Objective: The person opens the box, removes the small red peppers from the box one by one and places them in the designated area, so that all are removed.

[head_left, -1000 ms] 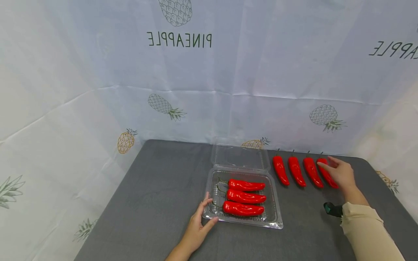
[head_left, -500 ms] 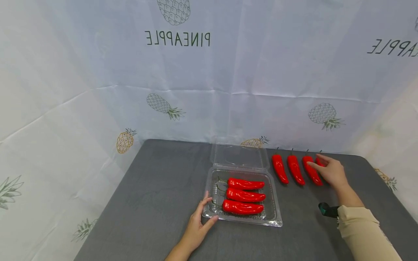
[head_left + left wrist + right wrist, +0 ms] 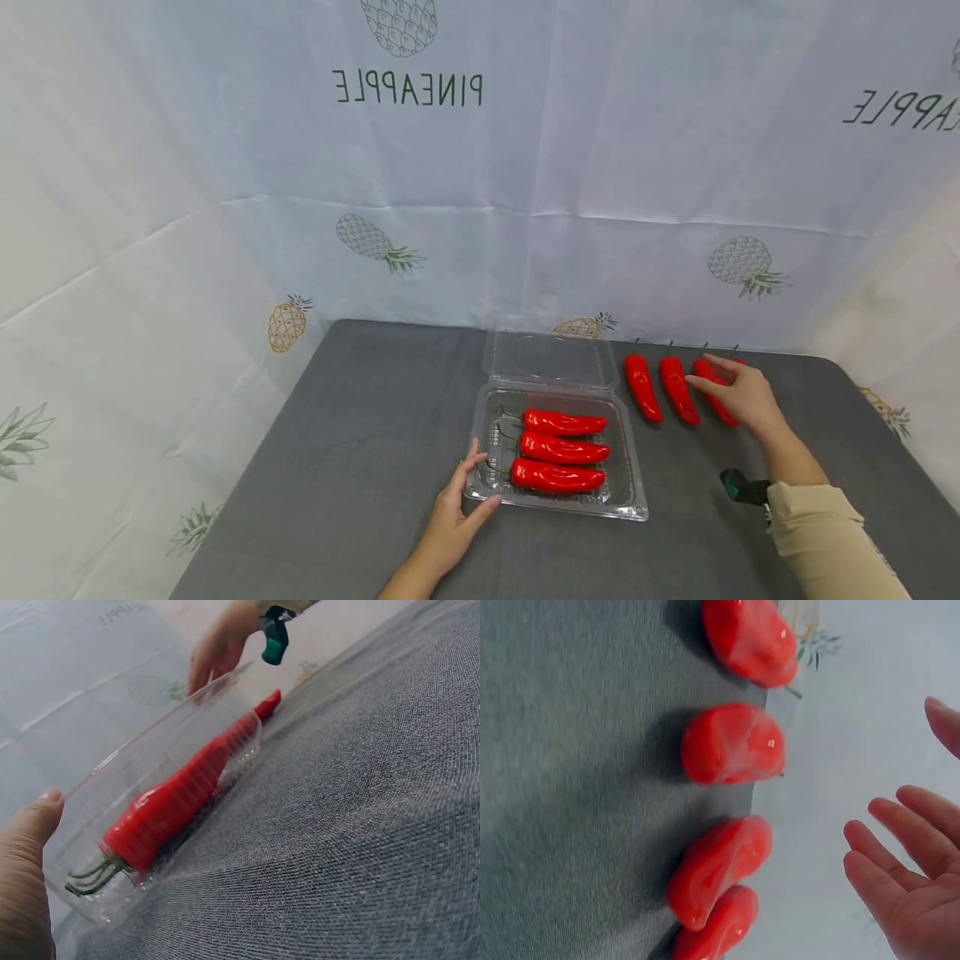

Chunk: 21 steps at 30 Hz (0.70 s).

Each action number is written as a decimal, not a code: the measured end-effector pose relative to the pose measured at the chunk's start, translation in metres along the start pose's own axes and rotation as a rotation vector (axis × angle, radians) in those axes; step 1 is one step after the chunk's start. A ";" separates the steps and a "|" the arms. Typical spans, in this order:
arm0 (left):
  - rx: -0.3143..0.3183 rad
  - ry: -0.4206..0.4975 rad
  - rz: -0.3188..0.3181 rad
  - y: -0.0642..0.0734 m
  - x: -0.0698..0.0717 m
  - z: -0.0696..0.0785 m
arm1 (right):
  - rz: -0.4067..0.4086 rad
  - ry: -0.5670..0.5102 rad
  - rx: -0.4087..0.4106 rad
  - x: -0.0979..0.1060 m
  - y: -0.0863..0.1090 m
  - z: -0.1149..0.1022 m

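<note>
Several glossy red peppers, long with green stems, are in view. Three lie side by side in an open clear plastic clamshell container (image 3: 633,483), the nearest pepper (image 3: 557,477) by its front rim. My left hand (image 3: 448,521) rests at the container's front left corner, thumb at the front rim and fingers along the left side. In the left wrist view the thumb touches the rim. My right hand (image 3: 742,398) hovers with spread fingers over the row at the right, nearest the third pepper (image 3: 718,396), which it partly hides. Nothing is held in it; the right wrist view shows the fingers apart from the peppers.
The row's left peppers (image 3: 642,388) lie right of the container, stems toward the back. The clear lid (image 3: 551,358) lies folded back behind it. A dark grey cloth covers the table (image 3: 360,417). A pineapple-print curtain (image 3: 465,258) hangs behind its back edge.
My right hand has moved left along the row, from the rightmost pepper to the third one. The left hand and the container stay where they were.
</note>
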State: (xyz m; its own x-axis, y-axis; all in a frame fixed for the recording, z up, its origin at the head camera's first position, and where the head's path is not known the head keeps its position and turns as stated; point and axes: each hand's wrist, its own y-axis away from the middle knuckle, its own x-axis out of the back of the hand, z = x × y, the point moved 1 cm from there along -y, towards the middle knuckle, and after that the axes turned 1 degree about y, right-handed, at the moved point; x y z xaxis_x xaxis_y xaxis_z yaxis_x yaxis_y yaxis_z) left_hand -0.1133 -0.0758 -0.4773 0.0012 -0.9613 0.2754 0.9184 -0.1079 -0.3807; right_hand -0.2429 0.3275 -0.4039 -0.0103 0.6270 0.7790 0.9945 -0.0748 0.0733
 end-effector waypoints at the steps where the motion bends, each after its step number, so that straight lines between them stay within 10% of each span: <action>1: 0.002 0.000 0.001 0.000 0.000 0.000 | -0.009 0.004 0.007 -0.001 0.001 -0.002; 21: 0.011 0.000 0.003 -0.001 0.001 0.002 | -0.068 0.024 0.190 -0.021 0.014 -0.048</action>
State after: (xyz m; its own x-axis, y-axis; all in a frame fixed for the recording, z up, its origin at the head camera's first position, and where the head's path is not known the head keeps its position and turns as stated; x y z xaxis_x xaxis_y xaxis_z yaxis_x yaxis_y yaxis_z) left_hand -0.1131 -0.0760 -0.4751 0.0043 -0.9617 0.2741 0.9227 -0.1019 -0.3719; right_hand -0.2335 0.2762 -0.3891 -0.0781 0.6070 0.7909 0.9932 0.1164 0.0087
